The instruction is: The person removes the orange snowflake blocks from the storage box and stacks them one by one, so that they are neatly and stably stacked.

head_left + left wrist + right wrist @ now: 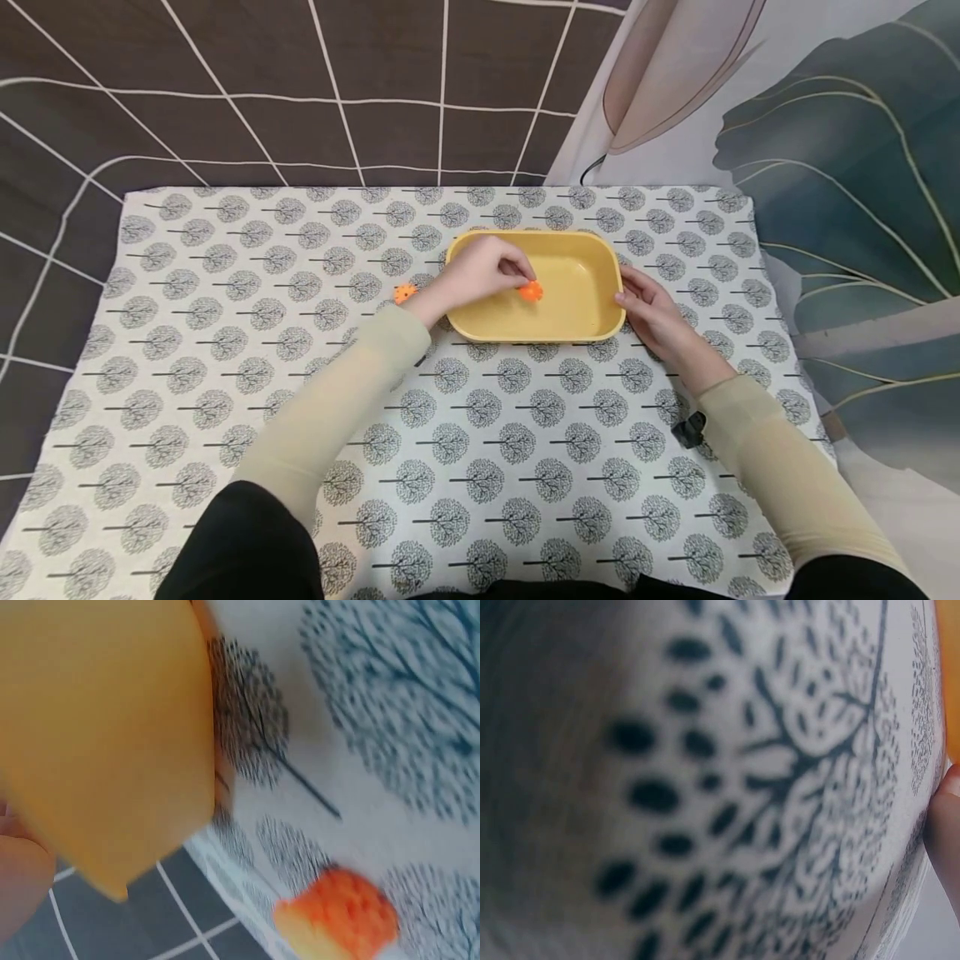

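In the head view my left hand (491, 265) reaches over the left side of a yellow rectangular tub (577, 333). Thumb and fingertips pinch a small orange figure (531, 291) above the tub's floor. At the tub's right end, my right hand (654, 312) holds the rim, thumb on the edge and fingers along the outer wall. A second small orange figure (405, 292), with dark spots, lies on the cloth left of the tub, beside my left wrist. The left wrist view shows an orange figure (341, 911) with a pale yellow part, near the tub wall (112, 735).
A white cloth (480, 450) printed with grey trees covers the table. Behind its back edge hangs dark fabric with white grid lines (390, 75); a leaf-patterned curtain (847, 208) borders the right. A small black device (688, 429) sits at my right wrist.
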{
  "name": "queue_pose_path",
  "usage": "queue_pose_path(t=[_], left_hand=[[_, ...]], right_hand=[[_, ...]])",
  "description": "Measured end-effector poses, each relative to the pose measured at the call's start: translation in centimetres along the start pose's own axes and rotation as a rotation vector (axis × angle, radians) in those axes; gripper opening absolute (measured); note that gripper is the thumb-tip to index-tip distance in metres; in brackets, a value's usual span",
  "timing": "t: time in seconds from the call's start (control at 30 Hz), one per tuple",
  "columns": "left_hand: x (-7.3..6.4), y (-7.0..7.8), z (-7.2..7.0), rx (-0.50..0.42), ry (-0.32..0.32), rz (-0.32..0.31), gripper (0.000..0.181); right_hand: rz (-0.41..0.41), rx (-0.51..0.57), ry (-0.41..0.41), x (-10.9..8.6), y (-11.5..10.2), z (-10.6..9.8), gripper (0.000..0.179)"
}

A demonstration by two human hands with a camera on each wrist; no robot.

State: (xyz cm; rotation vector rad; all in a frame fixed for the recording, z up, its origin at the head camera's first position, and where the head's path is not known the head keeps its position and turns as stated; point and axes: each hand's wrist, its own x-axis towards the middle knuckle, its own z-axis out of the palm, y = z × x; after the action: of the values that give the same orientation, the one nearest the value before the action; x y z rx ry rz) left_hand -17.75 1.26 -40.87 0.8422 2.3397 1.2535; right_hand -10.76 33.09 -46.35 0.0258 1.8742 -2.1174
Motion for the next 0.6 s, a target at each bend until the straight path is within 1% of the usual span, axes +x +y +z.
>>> queue_pose_path(t=[0.07,0.23,0.3,0.6], left_hand=[[-0.4,-0.1,-0.6,-0.007,0.028,-0.014,0.009],[-1.6,-0.7,-2.1,-0.063,0.083,-0.069,0.01],[-2.1,-0.9,-2.7,-0.071,0.103,-0.08,0.011],[-4.8,-1.9,-5.0,-0.052,0.191,-0.138,0.013]], right_hand=[[-0.004,0.0,-0.002,0.0,0.1,-0.1,0.059],[-0.002,-0.013,-0.006,0.0,0.0,-0.2,0.058],[0.001,-0.015,-0.005,-0.1,0.0,-0.2,0.058],[-0.008,-0.006,-0.011,0.0,0.1,-0.1,0.059]])
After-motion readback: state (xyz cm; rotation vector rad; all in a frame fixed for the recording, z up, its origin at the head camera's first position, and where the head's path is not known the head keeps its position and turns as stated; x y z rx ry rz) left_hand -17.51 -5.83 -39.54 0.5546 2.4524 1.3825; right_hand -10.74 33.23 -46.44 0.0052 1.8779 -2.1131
